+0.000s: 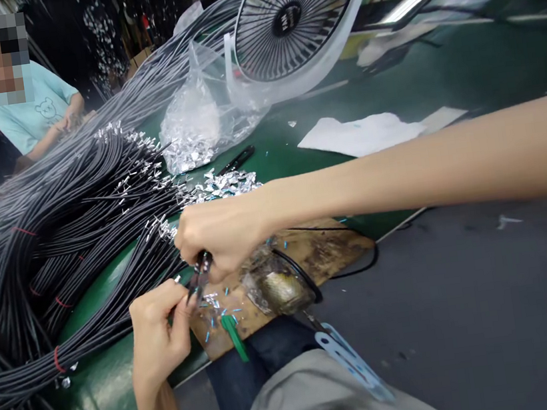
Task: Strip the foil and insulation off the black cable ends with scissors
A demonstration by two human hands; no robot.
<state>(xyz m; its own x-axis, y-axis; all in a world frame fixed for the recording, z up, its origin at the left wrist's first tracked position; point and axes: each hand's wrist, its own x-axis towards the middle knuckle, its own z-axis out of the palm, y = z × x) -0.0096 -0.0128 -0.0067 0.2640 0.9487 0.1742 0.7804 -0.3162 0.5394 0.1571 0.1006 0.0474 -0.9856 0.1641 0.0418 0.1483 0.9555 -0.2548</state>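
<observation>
Right hand: my right hand (219,232) was closed in a fist around a small hand tool (199,276), dark, pliers or cutters as far as I could tell, with its tip pointing down toward my other hand.
Left hand: my left hand (156,331) was pinched shut, thumb against forefinger, on the end of one black cable (130,303), held right at the tool's tip.
Where the work sat: both hands met just above the near-left corner of the wooden board (329,248), at the edge of the green table (438,76).
Done, as I judged it: bits of foil and blue scraps (213,302) lay on the board under my hands, and a heap of loose foil (223,185) lay behind them, so a good many ends seemed already handled.
Left, as I judged it: the big cable pile (54,220) to my left showed many foil-wrapped ends (118,135), so plenty remained.
Around me: a plastic bag (193,128) of foil, a fan (296,14), and a co-worker (34,109) at the far side of the pile.
</observation>
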